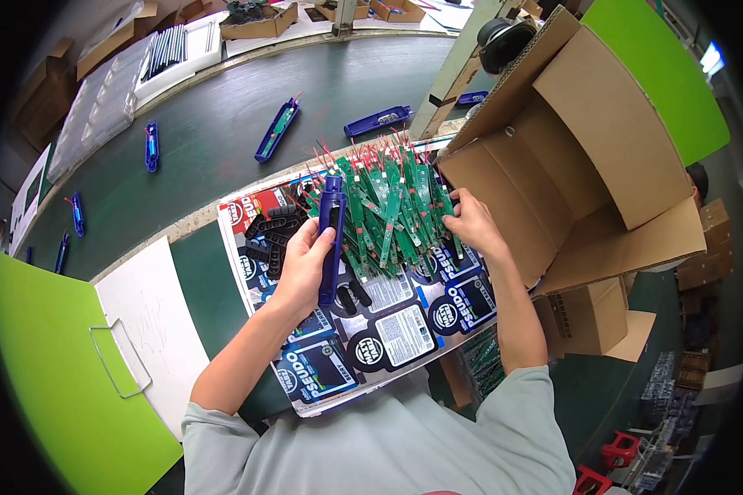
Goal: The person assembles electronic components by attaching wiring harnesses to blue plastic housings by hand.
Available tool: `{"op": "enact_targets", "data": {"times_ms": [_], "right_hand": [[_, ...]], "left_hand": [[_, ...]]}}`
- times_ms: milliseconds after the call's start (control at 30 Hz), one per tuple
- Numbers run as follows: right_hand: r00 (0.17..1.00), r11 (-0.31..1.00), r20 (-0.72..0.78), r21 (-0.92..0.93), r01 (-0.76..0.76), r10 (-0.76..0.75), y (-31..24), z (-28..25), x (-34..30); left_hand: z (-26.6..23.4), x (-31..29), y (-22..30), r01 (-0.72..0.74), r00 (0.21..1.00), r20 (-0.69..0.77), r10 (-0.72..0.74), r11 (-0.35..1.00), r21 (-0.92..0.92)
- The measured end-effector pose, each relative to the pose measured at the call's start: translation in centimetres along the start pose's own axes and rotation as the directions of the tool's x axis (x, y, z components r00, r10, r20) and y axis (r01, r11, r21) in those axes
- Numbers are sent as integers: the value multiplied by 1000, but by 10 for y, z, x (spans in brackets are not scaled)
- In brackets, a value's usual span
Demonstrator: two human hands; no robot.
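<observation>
My left hand [304, 262] is closed around a long dark blue plastic casing [332, 239], held upright over the left side of a pile of narrow green circuit boards [388, 206] with red wires. At the pile's right edge, my right hand [476, 224] has thumb and fingers pinched on one green circuit board [447, 203], partly hidden by the fingers. Small black plastic parts [277, 239] lie left of the pile, and a few more [353, 295] sit just below it. Everything rests on a printed cardboard sheet [396, 334] in front of me.
Beyond the sheet runs a green conveyor belt [210, 124] carrying several blue casings, one [278, 129] with a board inside. An open cardboard box [578, 165] stands close on the right, beside a metal post [454, 74]. A lime-green panel [66, 363] is at left.
</observation>
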State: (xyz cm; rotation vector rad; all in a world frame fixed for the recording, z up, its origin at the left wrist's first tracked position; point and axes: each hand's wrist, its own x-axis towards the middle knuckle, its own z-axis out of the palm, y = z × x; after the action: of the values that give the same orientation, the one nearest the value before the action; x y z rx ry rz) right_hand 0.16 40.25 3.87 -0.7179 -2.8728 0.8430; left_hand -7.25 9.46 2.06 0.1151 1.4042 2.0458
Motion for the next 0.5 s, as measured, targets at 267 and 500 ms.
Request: {"op": "enact_targets", "data": {"times_ms": [267,500], "right_hand": [[994,998,-96,48,47,-42,1,-15,1],[942,986,-290,-59,159,-169,-23,-11,17]], "left_hand": [[-2,3,-2,-15,1000,17,15,1000,-19],[4,4,-4,-28,999,-25,28,999,-19]]}}
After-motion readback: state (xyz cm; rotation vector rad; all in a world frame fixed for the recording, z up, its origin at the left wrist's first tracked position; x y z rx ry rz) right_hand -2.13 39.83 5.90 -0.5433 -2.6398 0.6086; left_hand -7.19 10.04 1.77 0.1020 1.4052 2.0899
